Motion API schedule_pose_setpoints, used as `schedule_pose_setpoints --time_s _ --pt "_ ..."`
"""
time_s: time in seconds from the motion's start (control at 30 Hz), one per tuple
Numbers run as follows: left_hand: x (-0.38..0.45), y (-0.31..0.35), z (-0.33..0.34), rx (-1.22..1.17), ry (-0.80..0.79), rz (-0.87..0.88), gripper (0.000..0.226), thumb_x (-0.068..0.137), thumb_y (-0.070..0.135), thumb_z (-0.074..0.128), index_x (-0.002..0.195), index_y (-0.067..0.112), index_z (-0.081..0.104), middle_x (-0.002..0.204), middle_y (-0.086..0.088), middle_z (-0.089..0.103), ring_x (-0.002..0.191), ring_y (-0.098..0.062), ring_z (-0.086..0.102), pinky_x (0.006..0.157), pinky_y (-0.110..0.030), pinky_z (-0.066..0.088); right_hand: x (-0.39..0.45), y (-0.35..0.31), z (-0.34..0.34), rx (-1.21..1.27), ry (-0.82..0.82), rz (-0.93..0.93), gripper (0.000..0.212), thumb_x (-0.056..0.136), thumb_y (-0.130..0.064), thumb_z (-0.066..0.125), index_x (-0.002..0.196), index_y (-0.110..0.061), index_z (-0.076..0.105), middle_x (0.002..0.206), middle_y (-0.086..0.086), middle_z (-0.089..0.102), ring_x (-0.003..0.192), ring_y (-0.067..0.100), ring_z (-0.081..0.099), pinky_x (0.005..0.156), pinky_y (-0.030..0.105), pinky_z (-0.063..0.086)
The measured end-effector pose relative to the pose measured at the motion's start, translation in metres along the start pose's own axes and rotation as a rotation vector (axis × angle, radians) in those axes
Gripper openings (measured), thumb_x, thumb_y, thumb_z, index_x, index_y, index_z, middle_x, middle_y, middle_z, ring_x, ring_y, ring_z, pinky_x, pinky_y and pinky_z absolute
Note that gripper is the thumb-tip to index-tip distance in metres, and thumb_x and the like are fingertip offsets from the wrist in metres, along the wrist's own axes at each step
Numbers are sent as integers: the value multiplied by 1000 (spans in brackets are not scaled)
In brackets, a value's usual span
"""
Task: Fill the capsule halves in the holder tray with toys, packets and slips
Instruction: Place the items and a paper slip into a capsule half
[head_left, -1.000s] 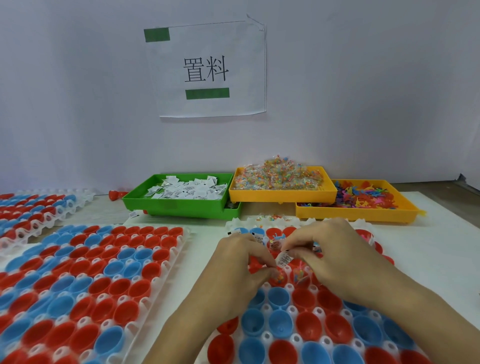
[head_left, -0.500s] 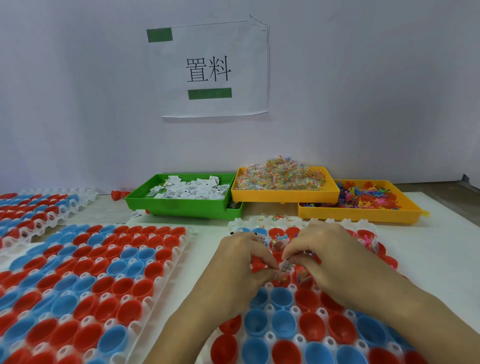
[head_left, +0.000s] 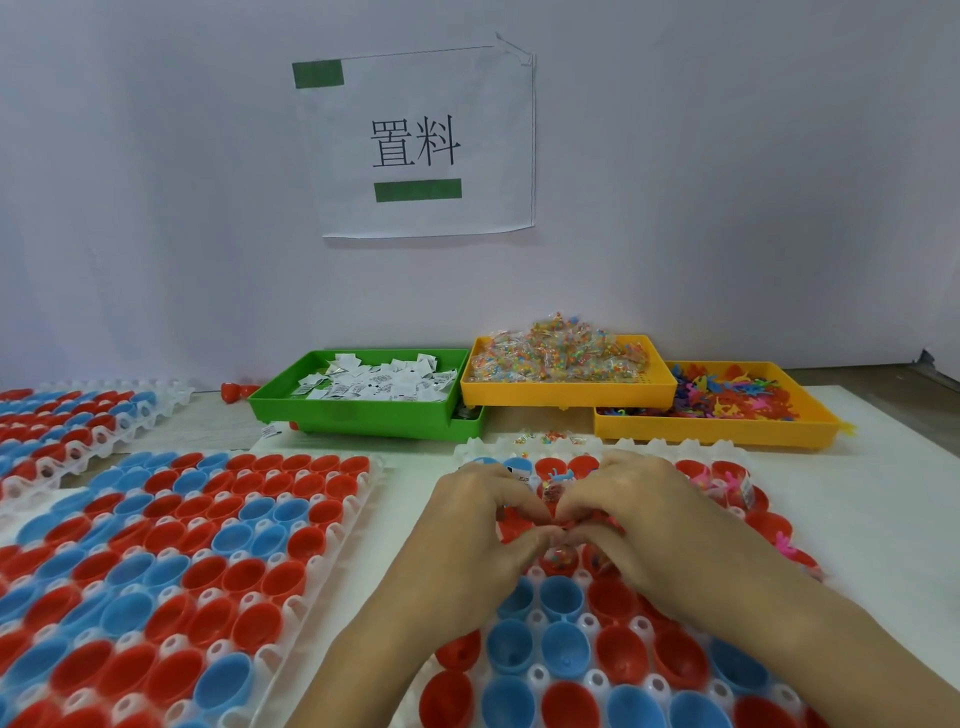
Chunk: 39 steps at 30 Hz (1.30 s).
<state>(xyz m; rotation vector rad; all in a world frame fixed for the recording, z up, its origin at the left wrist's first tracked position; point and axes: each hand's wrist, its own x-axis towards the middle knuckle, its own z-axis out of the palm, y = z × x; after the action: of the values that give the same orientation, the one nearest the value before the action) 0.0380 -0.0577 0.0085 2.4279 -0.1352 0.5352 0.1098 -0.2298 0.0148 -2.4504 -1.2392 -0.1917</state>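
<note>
The white holder tray (head_left: 675, 447) in front of me carries rows of red and blue capsule halves. Above its far middle rows, my left hand (head_left: 478, 525) and my right hand (head_left: 639, 514) meet fingertip to fingertip, all fingers curled. Just below the fingertips, a red half (head_left: 563, 558) holds a bead packet. My right fingers stay pinched together where the slip was; the slip itself is hidden. What my left hand holds is hidden too. Halves at the far right (head_left: 722, 480) contain pink toys and slips.
At the back stand a green tray of white slips (head_left: 379, 387), a yellow tray of bead packets (head_left: 561, 353) and a yellow tray of coloured toys (head_left: 727, 397). Two more capsule trays lie to the left (head_left: 182, 545) and far left (head_left: 78, 415).
My right hand has lowered the white slip toward the capsule half. Both hands have closed in over it, and the slip is no longer visible.
</note>
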Motion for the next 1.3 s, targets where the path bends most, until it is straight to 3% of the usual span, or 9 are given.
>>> schedule_pose_setpoints --time_s 0.1,0.2,0.5,0.7,0.8,0.97,1.1,1.2,1.3 --pt "-1 0 2 31 -38 -8 5 82 31 79 87 30 79 82 20 62 87 -4 56 76 -21 45 1 2 0 18 27 -14 17 99 -30 57 100 -33 74 96 -14 64 90 -2 48 89 19 43" --pt "-1 1 3 32 -40 9 7 84 26 77 88 30 79 84 18 62 88 -6 55 77 -21 44 3 1 1 2 11 -44 24 101 -27 53 109 -33 75 101 -14 68 89 -2 43 81 9 36" --pt "-2 -3 4 33 -35 22 9 85 23 72 86 29 79 82 19 62 86 -4 55 77 -21 44 -1 2 1 43 24 -51 26 101 -25 53 114 -33 73 104 -19 67 90 -9 44 78 9 37" --pt "-2 -4 2 19 4 50 19 86 43 70 102 34 76 93 24 67 96 2 56 82 -11 39 -2 0 -11 139 89 -20 19 98 -23 61 102 -30 78 87 -22 69 92 -6 55 79 5 42" --pt "-3 -2 5 39 -15 40 21 83 46 73 102 37 74 94 26 63 96 1 54 81 -15 39 -3 4 -23 217 138 13 17 95 -25 65 100 -36 77 87 -29 69 92 -11 60 74 5 44" --pt "-2 -1 8 37 15 36 10 86 35 73 94 33 78 86 29 59 90 3 54 78 -11 40 -3 23 -46 304 270 130 15 94 -28 64 92 -35 77 82 -26 72 87 -13 63 71 2 44" --pt "-3 1 11 41 28 21 14 89 38 69 98 33 78 86 31 57 91 3 53 76 -10 37 1 56 -54 329 377 285 17 98 -29 58 95 -35 74 80 -18 73 81 -10 64 66 12 45" --pt "-3 1 10 9 65 26 17 90 40 65 102 35 76 90 30 63 92 3 55 78 -11 40 13 100 -61 346 523 464 19 101 -19 55 106 -22 73 91 -8 74 82 1 66 70 23 45" --pt "-1 -2 7 -26 146 18 16 90 39 63 100 33 74 88 25 66 88 2 57 76 -12 42 36 142 -65 233 517 653 22 97 -13 57 111 -16 73 111 8 72 99 22 63 80 28 42"
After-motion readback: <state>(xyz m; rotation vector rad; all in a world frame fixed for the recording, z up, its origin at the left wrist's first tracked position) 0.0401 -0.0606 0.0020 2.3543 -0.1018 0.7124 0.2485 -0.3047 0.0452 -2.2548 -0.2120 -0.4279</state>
